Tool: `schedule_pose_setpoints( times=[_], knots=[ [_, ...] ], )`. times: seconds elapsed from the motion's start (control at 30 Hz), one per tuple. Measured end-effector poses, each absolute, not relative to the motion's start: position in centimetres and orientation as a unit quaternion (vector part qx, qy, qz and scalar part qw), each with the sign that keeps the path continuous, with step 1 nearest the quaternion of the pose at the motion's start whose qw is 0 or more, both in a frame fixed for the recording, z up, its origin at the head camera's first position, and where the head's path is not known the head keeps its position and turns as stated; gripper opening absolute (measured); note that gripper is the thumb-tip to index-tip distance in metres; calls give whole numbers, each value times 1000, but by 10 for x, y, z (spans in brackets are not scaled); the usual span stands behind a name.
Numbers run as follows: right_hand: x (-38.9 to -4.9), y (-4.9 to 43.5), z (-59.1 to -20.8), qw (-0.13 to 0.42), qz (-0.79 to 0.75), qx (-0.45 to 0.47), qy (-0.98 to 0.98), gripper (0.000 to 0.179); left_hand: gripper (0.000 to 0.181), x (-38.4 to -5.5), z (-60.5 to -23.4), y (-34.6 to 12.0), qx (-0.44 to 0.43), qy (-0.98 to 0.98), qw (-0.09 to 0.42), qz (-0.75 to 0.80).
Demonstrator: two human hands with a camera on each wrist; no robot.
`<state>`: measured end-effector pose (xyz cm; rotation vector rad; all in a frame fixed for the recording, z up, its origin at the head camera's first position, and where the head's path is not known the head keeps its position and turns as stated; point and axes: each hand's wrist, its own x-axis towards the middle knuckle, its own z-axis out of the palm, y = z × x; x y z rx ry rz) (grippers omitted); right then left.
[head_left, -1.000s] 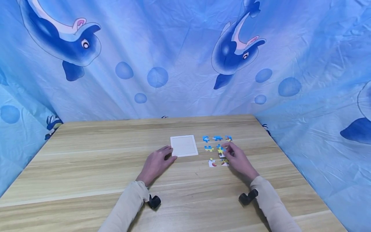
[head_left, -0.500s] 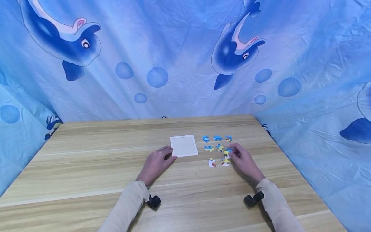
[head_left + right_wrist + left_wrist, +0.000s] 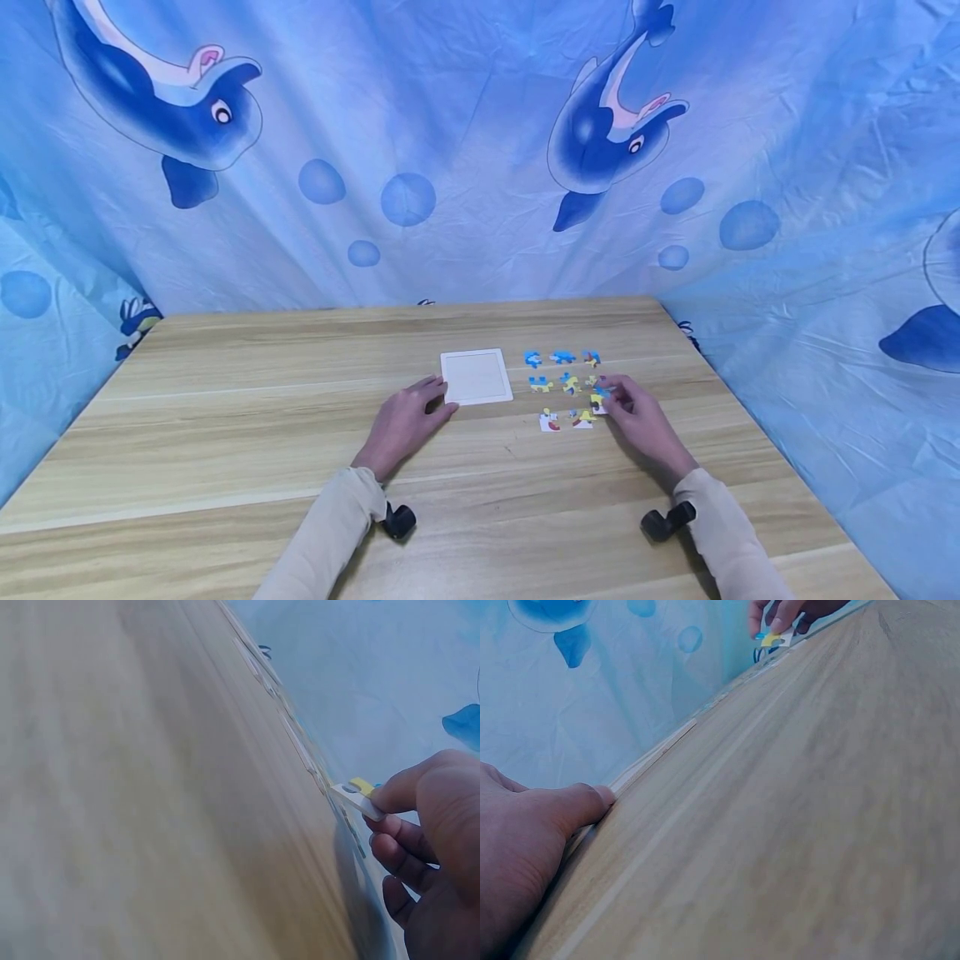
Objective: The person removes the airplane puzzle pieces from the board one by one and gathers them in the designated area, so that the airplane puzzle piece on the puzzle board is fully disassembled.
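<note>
My right hand (image 3: 637, 412) pinches a jigsaw piece (image 3: 597, 403), coloured yellow, blue and white, between thumb and fingers. In the right wrist view the piece (image 3: 355, 796) is tilted, its white corner pointing away from the thumb. At the left near corner of a white square puzzle tray (image 3: 477, 403) rests my left hand (image 3: 405, 421), thumb along the near edge and fingers at the left side. The thumb (image 3: 592, 801) touches the tray's edge in the left wrist view. Inside its border line the tray holds no pieces.
Right of the tray several loose jigsaw pieces lie in rows: a blue piece (image 3: 562, 357) at the back, a yellow one (image 3: 571, 384) in the middle, a white and red one (image 3: 549, 421) nearest me. A blue dolphin-print curtain (image 3: 465, 167) surrounds the wooden table (image 3: 300, 467).
My right hand has shifted rightward, carrying the pinched jigsaw piece from over the middle row to its right end and uncovering the yellow piece. My left hand and the tray stay put.
</note>
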<state>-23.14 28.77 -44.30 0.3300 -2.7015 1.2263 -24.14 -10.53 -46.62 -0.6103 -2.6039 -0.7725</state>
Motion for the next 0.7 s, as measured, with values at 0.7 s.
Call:
schedule_pose_setpoints(
  times=[0.7],
  knots=[
    [-223,303,-448,77,399,109,-907,26,43,-241,-466,-105,-211,-923,173,-270]
  ],
)
